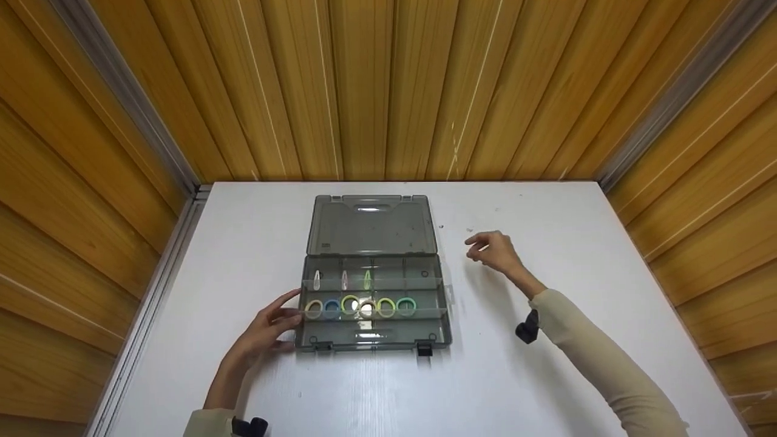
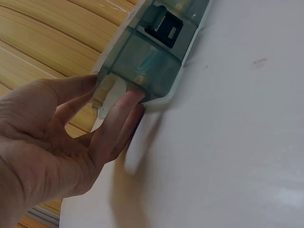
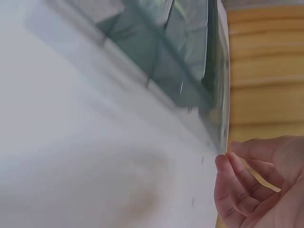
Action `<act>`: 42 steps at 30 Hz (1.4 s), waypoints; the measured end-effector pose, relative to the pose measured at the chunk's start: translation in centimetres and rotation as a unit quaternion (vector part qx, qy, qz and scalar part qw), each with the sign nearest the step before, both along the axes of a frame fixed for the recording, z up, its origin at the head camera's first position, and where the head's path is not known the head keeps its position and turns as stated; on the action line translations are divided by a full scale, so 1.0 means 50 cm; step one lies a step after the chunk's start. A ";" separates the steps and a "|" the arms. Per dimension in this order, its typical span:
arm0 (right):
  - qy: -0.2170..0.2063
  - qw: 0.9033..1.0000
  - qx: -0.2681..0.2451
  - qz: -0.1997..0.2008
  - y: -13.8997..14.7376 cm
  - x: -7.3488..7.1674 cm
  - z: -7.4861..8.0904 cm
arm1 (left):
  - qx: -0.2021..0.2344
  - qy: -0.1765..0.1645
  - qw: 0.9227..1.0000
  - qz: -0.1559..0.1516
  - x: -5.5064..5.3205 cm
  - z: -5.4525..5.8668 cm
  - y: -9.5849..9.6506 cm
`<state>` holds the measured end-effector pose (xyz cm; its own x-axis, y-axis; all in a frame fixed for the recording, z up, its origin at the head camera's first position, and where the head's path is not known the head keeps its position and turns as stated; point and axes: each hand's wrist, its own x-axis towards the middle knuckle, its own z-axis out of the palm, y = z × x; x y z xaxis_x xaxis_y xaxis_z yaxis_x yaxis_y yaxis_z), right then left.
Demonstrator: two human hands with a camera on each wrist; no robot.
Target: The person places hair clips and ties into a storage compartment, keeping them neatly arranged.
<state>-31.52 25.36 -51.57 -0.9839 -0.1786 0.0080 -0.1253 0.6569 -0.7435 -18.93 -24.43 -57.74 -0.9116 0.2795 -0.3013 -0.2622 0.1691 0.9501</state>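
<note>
A smoky grey plastic compartment box (image 1: 370, 335) lies on the white table with its lid (image 1: 373, 227) folded back flat. My left hand (image 1: 264, 328) is at the box's left side, fingertips against the wall; the left wrist view shows its fingers (image 2: 118, 114) spread along the box's end. Three snap hair clips stand in the back row: white (image 1: 317, 280), pink (image 1: 345, 280) and green (image 1: 367, 280). Several coloured hair-tie-like rings (image 1: 386, 308) line the middle row. To the right of the lid, my right hand (image 1: 495, 250) hovers with loosely bent fingers and nothing visible between them.
Two dark latches sit on the box's front edge, the right one (image 1: 424, 349) hanging down. Bare white table (image 1: 546, 224) surrounds the box. Yellow slatted walls (image 1: 388, 91) rise behind the table and at both sides.
</note>
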 end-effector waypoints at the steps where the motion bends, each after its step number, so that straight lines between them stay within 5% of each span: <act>1: -0.002 1.000 0.006 -0.008 0.017 0.001 -0.004 | -0.001 -0.002 1.000 0.000 0.000 0.000 -0.001; 15: -0.093 0.990 0.059 -0.083 0.155 0.038 -0.072 | -0.021 -0.021 0.999 0.013 0.010 0.004 -0.012; 21: -0.082 0.989 0.083 -0.095 0.178 0.054 -0.093 | -0.018 -0.014 1.000 0.007 0.007 0.001 -0.013; 27: -0.094 0.989 0.055 -0.104 0.180 0.066 -0.095 | -0.015 -0.009 1.000 0.000 0.001 0.002 -0.009; 42: -0.063 0.989 0.091 -0.095 0.177 0.061 -0.106 | -0.025 -0.006 1.000 0.009 -0.001 -0.003 -0.010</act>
<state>-28.44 34.21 -56.88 -0.9909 0.0216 -0.1328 0.0992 0.7843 -0.6124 -19.01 -24.93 -57.91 -0.9127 0.2476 -0.3250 -0.2762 0.2123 0.9374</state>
